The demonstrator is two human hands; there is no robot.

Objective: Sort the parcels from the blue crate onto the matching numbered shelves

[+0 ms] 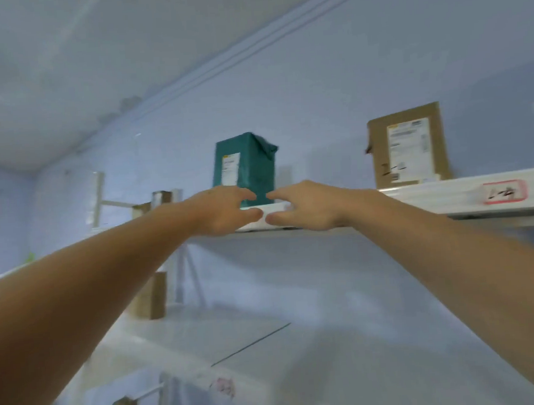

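Note:
A green wrapped parcel with a white label stands upright on the top white shelf. Both my arms reach up to that shelf's front edge, just below the parcel. My left hand and my right hand face each other with loosely spread fingers, their tips almost meeting in front of the parcel's base. Neither hand holds anything, and I cannot tell whether the fingertips touch the parcel. The blue crate is out of view.
A brown cardboard parcel with a label and handwritten number stands further right on the same shelf, above a red-bordered shelf tag. A lower shelf carries a brown box at its left and a faded tag.

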